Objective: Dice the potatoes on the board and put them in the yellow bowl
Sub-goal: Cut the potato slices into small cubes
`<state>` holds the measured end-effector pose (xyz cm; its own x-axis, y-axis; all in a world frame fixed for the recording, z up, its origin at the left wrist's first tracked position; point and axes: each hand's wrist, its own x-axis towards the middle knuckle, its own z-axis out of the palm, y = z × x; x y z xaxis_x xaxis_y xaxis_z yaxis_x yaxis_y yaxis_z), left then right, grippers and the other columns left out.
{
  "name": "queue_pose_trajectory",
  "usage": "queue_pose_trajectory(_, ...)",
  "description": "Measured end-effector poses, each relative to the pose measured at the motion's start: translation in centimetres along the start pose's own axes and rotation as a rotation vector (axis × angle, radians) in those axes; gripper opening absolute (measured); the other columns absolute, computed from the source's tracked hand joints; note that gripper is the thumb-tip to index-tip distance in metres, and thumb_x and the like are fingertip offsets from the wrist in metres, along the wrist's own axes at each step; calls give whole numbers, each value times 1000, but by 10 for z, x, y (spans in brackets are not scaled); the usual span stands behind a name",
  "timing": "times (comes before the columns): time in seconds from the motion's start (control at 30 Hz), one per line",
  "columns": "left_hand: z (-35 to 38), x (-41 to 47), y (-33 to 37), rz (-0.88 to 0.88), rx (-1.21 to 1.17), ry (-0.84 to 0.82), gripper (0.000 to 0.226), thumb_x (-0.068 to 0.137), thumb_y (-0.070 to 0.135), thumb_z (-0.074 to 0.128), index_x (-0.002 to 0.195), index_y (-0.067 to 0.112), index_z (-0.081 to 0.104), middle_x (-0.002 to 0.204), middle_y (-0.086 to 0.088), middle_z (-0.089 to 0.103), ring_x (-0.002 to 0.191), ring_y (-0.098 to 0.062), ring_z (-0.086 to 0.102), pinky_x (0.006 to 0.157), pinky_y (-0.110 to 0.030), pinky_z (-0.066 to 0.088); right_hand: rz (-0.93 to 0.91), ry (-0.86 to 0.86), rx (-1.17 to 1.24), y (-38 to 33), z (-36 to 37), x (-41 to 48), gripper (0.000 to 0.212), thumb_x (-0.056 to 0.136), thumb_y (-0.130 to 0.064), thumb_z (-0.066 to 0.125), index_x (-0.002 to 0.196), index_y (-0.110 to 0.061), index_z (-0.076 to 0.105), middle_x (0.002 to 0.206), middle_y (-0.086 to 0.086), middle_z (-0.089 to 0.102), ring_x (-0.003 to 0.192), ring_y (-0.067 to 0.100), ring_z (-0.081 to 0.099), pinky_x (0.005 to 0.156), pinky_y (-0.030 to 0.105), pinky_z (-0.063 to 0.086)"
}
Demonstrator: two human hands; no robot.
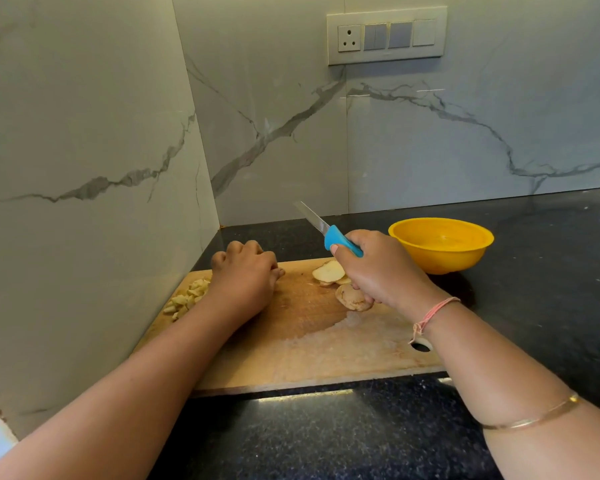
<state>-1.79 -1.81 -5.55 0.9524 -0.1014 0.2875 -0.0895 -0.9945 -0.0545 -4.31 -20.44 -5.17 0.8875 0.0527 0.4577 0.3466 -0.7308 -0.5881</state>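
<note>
One wooden board [312,344] lies at the table's [326,438] far-left corner, long axis running left to right. On it are one pile of diced potato [187,299] at the left end and about three potato slices [329,271] towards the right. One yellow bowl [440,261] stands just beyond the board's right end.

The right hand [374,268] grips one blue-handled knife [336,239], blade pointing up towards the far-left corner. The left hand [246,275] rests on the board, fingers curled under; whether they hold anything cannot be told.

The table is dark speckled stone and the walls [430,133] are veined marble.

Yellow bowl [440,244] far right, blue knife handle [343,243], silver blade. Tan wooden board [312,348], paler worn patch near. Pale yellow diced potato [187,299] left. Black speckled counter [326,438]; white grey-veined marble wall [430,133].
</note>
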Motion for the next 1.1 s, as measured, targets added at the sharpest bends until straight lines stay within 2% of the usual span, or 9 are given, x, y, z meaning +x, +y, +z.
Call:
queue_pose_trajectory(0.13,-6,8,17,55,-38,-18,32,99,40,45,127,29,53,142,3,43,132,-21,36,107,-43,30,8,94,10,2,2,3,29,97,-38,45,115,-17,57,85,-2,59,65,10,55,55,18,47)
queue_pose_trajectory(0.2,-8,12,28,109,-159,-52,36,97,34,50,133,26,48,143,2,43,131,-19,40,109,-40,36,19,131,11,3,1,4,28,97,-37,45,113,-17,56,84,-2,58,64,9,55,54,17,46)
queue_pose_trajectory(0.3,-6,17,41,198,-337,-127,49,97,27,52,143,22,37,148,2,39,133,-17,39,110,-33,34,48,170,22,3,-1,5,26,98,-36,45,108,-16,57,82,0,58,65,11,55,53,19,47)
queue_pose_trajectory(0.4,-1,20,51,227,-370,-203,54,98,20,50,148,23,30,151,1,37,134,-18,39,109,-31,34,69,181,39,4,-3,6,23,98,-36,45,103,-17,56,79,0,58,62,10,54,51,19,44)
queue_pose_trajectory(0.5,3,22,53,218,-399,-207,51,98,16,50,146,22,35,146,0,44,129,-18,46,106,-30,38,82,151,80,2,-7,7,21,98,-35,44,101,-17,55,76,1,58,54,8,51,47,17,39)
queue_pose_trajectory(0.63,4,20,47,196,-441,-98,53,91,24,62,141,23,44,137,0,48,119,-17,50,101,-29,44,154,83,271,-3,-20,8,16,99,-34,43,102,-19,51,65,2,56,41,10,48,36,16,36)
queue_pose_trajectory(0.73,3,17,43,161,-476,-52,48,87,28,67,132,25,52,126,1,51,108,-15,53,95,-30,48,197,78,355,-6,-26,7,16,99,-33,43,102,-20,51,61,2,55,41,11,47,37,18,38)
queue_pose_trajectory(0.9,-7,8,37,81,-616,59,22,90,21,64,112,22,63,108,4,58,96,-11,54,88,-29,51,239,76,420,-5,-28,6,20,99,-33,44,108,-18,54,62,4,55,42,12,46,38,19,39)
queue_pose_trajectory(1.1,-19,-4,22,-53,-769,16,23,90,20,65,112,23,60,98,9,56,87,-7,53,66,-16,46,304,28,523,-6,-31,6,28,99,-33,44,108,-10,58,63,6,55,44,13,47,37,18,37)
